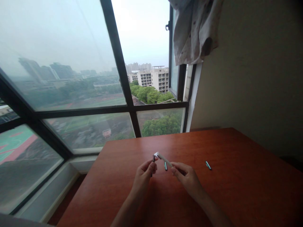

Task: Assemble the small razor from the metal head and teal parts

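across the left and upper centre of the frame, a large window of hazy glass panes in dark bars [132,108], placed to throw daylight over the work, most likely. filling the lower centre and right, a broad, glossy, reddish-brown wooden table [189,145]. right of upper centre, a pale, dark-spotted hanging cloth [187,34], bunched well above the tabletop. at lower centre, a left hand [142,172], pinching between thumb and fingers a slim dark rod with a shiny silver head [153,158], gripped below the head, perhaps to leave it uncovered. beside it, a right hand [187,174], pinching the lower end of a slender pale stick [165,160], slanted up and leftward, perhaps to point its far tip at the silver head; impossible to tell whether touching or merely overlapping. smallest, a narrow dark-and-green bar [165,166] on the wood at lower centre and a matching bar [208,165] at lower right, probably lying there for easy reach.
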`<control>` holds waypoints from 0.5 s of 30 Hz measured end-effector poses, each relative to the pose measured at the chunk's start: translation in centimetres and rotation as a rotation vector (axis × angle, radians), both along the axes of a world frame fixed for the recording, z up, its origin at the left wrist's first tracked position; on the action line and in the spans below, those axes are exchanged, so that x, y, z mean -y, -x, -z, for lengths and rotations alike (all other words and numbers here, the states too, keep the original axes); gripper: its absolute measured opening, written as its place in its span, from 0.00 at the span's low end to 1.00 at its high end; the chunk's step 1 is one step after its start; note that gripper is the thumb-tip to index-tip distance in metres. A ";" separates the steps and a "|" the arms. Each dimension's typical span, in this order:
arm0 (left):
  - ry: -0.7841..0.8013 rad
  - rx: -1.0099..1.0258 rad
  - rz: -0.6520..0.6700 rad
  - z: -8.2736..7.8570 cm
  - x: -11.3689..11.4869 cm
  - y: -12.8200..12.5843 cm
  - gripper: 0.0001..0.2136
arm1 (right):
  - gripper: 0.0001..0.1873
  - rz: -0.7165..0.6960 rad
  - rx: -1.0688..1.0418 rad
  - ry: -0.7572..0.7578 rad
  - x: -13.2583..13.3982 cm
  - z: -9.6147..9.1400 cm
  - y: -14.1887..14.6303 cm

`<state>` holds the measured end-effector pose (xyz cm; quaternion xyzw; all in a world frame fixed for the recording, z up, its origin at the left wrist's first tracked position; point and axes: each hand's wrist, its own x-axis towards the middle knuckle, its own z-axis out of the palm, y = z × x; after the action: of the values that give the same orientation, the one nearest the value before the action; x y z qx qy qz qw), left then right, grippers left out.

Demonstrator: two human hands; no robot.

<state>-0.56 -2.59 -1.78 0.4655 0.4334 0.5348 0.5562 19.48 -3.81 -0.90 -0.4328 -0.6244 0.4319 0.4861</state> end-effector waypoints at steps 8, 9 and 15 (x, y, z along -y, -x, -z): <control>-0.011 -0.015 -0.002 -0.1 0.1 -0.1 0.19 | 0.18 0.060 0.038 -0.033 -0.4 0.2 0.0; -0.007 -0.019 -0.006 -0.1 0.1 -0.1 0.19 | 0.18 0.064 0.039 -0.035 -0.5 0.3 0.0; -0.009 -0.022 -0.008 -0.2 0.2 -0.1 0.19 | 0.18 0.039 0.014 -0.019 -0.3 0.4 -0.1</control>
<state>-0.50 -2.78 -1.53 0.4720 0.4390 0.5338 0.5474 19.54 -3.49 -1.27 -0.4435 -0.6232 0.4132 0.4942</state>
